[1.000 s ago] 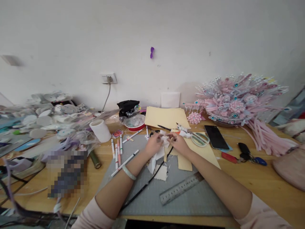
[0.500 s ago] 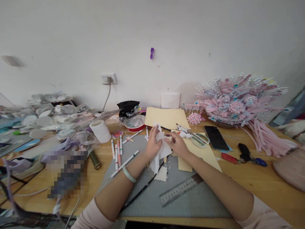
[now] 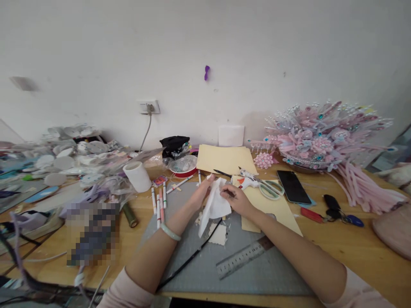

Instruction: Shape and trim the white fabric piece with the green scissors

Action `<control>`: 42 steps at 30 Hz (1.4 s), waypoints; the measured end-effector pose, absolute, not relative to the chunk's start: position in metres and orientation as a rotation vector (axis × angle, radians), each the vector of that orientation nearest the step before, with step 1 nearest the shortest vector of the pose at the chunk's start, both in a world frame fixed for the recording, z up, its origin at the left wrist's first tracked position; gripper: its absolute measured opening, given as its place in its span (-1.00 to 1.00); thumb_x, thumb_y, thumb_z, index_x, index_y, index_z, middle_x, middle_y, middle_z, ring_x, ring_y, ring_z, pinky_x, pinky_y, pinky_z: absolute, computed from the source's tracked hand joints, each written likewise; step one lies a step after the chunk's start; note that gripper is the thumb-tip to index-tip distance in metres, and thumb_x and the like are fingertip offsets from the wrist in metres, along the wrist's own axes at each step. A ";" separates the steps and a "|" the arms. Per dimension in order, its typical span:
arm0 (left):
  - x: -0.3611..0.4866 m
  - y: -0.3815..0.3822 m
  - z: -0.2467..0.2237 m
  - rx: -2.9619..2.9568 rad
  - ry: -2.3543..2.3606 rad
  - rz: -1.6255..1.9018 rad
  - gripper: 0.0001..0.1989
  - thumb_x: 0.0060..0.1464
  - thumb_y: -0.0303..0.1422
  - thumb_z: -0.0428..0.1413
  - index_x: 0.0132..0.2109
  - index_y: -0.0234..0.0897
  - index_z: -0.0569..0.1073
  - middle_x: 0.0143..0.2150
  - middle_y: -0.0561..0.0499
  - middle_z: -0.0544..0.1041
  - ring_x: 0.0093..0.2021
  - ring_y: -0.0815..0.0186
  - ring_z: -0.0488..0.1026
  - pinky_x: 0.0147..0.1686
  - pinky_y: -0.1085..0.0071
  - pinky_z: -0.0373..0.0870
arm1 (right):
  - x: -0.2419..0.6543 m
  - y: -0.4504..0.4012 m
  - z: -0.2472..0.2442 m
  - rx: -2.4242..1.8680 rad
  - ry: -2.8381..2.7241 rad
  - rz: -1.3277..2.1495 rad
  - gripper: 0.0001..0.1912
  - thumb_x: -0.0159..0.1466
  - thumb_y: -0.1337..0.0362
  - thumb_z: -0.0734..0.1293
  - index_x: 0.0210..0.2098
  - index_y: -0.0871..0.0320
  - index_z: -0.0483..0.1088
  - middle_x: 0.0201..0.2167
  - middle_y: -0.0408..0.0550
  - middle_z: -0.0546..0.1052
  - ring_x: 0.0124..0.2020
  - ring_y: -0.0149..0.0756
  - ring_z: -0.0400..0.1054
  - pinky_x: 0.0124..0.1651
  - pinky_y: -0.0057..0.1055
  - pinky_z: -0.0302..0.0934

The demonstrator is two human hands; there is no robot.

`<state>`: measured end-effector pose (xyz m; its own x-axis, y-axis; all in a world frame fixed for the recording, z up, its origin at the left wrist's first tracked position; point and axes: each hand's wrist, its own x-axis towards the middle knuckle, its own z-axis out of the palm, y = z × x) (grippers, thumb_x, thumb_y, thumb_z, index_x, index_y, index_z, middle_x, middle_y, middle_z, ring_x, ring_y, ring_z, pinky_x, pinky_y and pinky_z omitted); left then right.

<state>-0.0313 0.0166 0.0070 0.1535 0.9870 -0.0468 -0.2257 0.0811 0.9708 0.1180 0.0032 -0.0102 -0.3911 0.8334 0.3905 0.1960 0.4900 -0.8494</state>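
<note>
A white tissue hangs between my two hands above the grey cutting mat. My left hand grips its upper left edge, with the fingertips partly behind the tissue. At its right side, the curled fingers of my right hand are closed on the tissue. Below it lie a cream card scrap with jagged edges and a black cable. A steel ruler rests on the mat, and a hot glue gun lies beyond my right hand, beside scissors.
Cream card sheets lie at the back. Markers, a white roll and a green tube are left. A phone, keys and a pink beaded headdress are right.
The tissue has opened out wider and swung slightly left. My left hand has shifted left and lower, and the fingers of my right hand have curled in. The view has turned slightly.
</note>
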 end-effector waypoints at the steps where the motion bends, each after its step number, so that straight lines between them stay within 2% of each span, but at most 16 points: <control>1: -0.032 0.015 0.008 1.003 0.923 1.053 -0.67 -0.16 -0.16 0.13 -0.33 -0.36 0.37 -0.44 -0.01 0.45 -0.48 0.38 0.36 -0.46 0.46 0.30 | 0.118 0.003 -0.010 -0.843 -1.844 0.941 -0.86 0.17 0.22 0.20 -0.44 0.16 0.27 -0.50 -0.17 0.30 -0.45 -0.41 0.18 -0.39 -0.49 0.06; 5: -0.028 0.011 0.008 0.872 0.859 0.949 -0.67 -0.36 -0.31 0.28 -0.39 -0.38 0.39 -0.49 0.00 0.46 -0.56 0.40 0.35 -0.47 0.45 0.31 | 0.118 0.004 -0.009 -0.855 -1.806 0.940 -0.83 0.18 0.18 0.20 -0.41 0.16 0.28 -0.50 -0.17 0.30 -0.45 -0.41 0.18 -0.38 -0.49 0.07; 11: -0.013 0.009 -0.004 0.835 1.128 1.195 -0.74 -0.09 -0.20 0.10 -0.31 -0.29 0.32 -0.55 0.10 0.38 -0.57 0.41 0.31 -0.52 0.47 0.25 | 0.119 0.002 -0.009 -1.014 -2.033 0.634 -0.88 0.19 0.24 0.19 -0.41 0.16 0.29 -0.47 -0.14 0.33 -0.45 -0.40 0.17 -0.38 -0.47 0.03; 16: -0.009 0.010 -0.010 1.199 1.246 1.250 -0.93 -0.04 -0.36 0.02 -0.39 -0.28 0.31 -0.48 0.09 0.37 -0.43 0.39 0.32 -0.34 0.46 0.25 | 0.119 -0.005 -0.004 -0.999 -2.243 0.469 -0.88 0.19 0.28 0.18 -0.41 0.16 0.30 -0.46 -0.11 0.37 -0.45 -0.40 0.19 -0.38 -0.49 0.02; 19: -0.015 0.014 -0.006 1.316 1.283 1.303 -0.97 -0.07 -0.41 0.00 -0.41 -0.28 0.32 -0.45 0.06 0.38 -0.36 0.35 0.32 -0.27 0.45 0.23 | 0.124 -0.004 0.008 -1.099 -2.327 0.473 -0.83 0.20 0.22 0.17 -0.41 0.15 0.33 -0.47 -0.12 0.40 -0.48 -0.41 0.22 -0.42 -0.50 0.01; 22: -0.023 0.018 -0.003 1.291 1.310 1.306 -0.91 -0.08 -0.37 0.01 -0.36 -0.27 0.34 -0.41 0.04 0.42 -0.35 0.33 0.34 -0.28 0.44 0.23 | 0.144 0.004 0.026 -1.466 -2.326 0.326 -0.67 0.22 0.11 0.11 -0.48 0.15 0.37 -0.51 -0.05 0.44 -0.45 -0.33 0.28 -0.42 -0.47 0.01; 26: -0.026 0.021 -0.003 1.156 1.338 1.298 -0.77 -0.10 -0.24 0.03 -0.29 -0.28 0.35 -0.37 0.00 0.46 -0.36 0.29 0.37 -0.32 0.41 0.25 | 0.194 0.016 0.040 -2.146 -2.101 0.187 -0.73 0.13 0.20 0.18 -0.32 0.20 0.43 -0.32 0.15 0.49 -0.33 -0.16 0.36 -0.41 -0.41 0.05; 28: -0.025 0.020 -0.004 1.120 1.324 1.311 -0.74 -0.11 -0.22 0.03 -0.28 -0.29 0.36 -0.36 -0.02 0.47 -0.35 0.27 0.38 -0.31 0.40 0.25 | 0.219 0.019 0.039 -2.335 -2.096 0.207 -0.72 0.07 0.20 0.23 -0.33 0.24 0.46 -0.31 0.20 0.49 -0.33 -0.11 0.38 -0.42 -0.40 0.07; 33: -0.024 0.018 -0.002 1.049 1.278 1.311 -0.80 -0.14 -0.36 -0.03 -0.31 -0.32 0.36 -0.38 -0.02 0.48 -0.32 0.25 0.37 -0.30 0.39 0.27 | 0.246 0.023 0.031 -2.280 -2.185 0.281 -0.76 0.04 0.27 0.25 -0.36 0.25 0.47 -0.41 0.10 0.51 -0.39 -0.22 0.39 -0.43 -0.46 0.10; 38: -0.024 0.012 0.009 0.920 1.225 1.266 -0.84 -0.21 -0.51 -0.02 -0.38 -0.29 0.36 -0.50 0.07 0.42 -0.42 0.33 0.34 -0.40 0.47 0.25 | 0.241 0.028 0.021 -2.292 -2.122 0.102 -0.60 0.05 0.17 0.27 -0.20 0.32 0.42 -0.23 0.25 0.47 -0.22 -0.10 0.37 -0.32 -0.43 0.14; 42: -0.022 0.010 0.012 0.837 1.163 1.167 -0.84 -0.21 -0.51 0.02 -0.36 -0.29 0.37 -0.54 0.09 0.41 -0.51 0.37 0.34 -0.47 0.48 0.25 | 0.242 0.029 0.019 -2.302 -2.091 0.154 -0.64 0.09 0.12 0.23 -0.35 0.31 0.47 -0.33 0.26 0.50 -0.29 -0.10 0.40 -0.39 -0.43 0.11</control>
